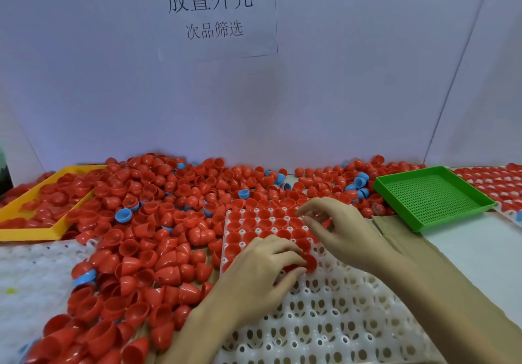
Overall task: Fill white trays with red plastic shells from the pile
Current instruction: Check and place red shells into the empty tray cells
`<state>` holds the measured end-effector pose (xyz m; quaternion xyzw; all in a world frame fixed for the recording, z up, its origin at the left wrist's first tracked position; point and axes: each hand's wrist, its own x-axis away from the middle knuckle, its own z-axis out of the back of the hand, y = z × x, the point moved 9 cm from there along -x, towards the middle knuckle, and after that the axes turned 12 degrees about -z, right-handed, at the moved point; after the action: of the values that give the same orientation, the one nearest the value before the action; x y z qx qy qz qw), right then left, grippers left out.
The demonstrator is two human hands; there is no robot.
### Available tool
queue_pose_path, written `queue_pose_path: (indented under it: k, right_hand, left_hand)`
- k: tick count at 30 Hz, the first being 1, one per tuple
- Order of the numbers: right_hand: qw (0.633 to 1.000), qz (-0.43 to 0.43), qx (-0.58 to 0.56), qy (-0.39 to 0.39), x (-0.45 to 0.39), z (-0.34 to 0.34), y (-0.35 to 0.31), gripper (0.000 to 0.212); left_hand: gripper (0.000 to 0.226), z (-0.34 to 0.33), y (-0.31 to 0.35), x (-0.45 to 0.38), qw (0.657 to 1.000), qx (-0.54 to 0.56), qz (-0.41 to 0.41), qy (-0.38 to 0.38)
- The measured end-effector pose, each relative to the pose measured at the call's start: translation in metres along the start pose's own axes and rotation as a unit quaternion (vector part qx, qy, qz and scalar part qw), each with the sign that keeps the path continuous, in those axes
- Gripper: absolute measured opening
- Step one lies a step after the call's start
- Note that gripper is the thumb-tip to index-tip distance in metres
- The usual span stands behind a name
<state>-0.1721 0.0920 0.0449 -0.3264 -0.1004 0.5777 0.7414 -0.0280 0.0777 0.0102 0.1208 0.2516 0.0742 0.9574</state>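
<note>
A large pile of red plastic shells [147, 239] covers the table's left and back, with a few blue shells mixed in. A white tray [333, 321] with round sockets lies in front of me; its far rows hold red shells [262, 222], its near rows are bare. My left hand [262, 273] rests over the tray's left part and grips red shells [309, 262] between thumb and curled fingers. My right hand [339, 228] hovers over the tray's far right rows, its fingertips pinching a red shell [320, 218], partly hidden.
A yellow tray [36, 233] with red shells sits at far left. A green mesh tray [432, 197] stands at right on cardboard [401, 239]. Another white tray filled with red shells [494, 183] lies at far right. More white trays [31, 279] lie at lower left. A white wall with a paper sign [209, 10] stands behind.
</note>
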Motion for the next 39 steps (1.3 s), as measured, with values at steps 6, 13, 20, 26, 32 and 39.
queue_pose_path:
  k: [6, 13, 20, 26, 32, 39]
  right_hand:
    - [0.996, 0.013, 0.093, 0.002, -0.092, -0.019, -0.012, 0.022]
    - [0.982, -0.080, 0.159, -0.060, -0.190, -0.067, 0.025, 0.064]
    - [0.969, -0.079, 0.220, -0.080, -0.209, -0.097, 0.046, 0.056]
    - [0.978, -0.101, 0.178, -0.024, -0.203, -0.076, 0.049, 0.025]
    - [0.993, -0.020, 0.065, 0.094, -0.166, -0.026, 0.029, 0.031]
    - [0.988, -0.019, -0.117, 0.099, -0.089, 0.001, 0.023, 0.026]
  left_hand:
    - [0.027, 0.011, -0.005, 0.000, 0.999, 0.012, 0.010, 0.032]
    - [0.024, 0.031, -0.011, 0.004, 0.997, -0.038, 0.012, 0.070]
    - [0.031, 0.027, -0.002, 0.001, 0.995, -0.089, -0.020, 0.041]
    - [0.029, 0.025, -0.004, 0.002, 0.995, -0.091, -0.018, 0.032]
    - [0.024, 0.030, -0.008, 0.002, 0.996, -0.070, -0.002, 0.056]
    - [0.016, 0.041, -0.025, 0.010, 0.985, -0.046, 0.075, 0.148]
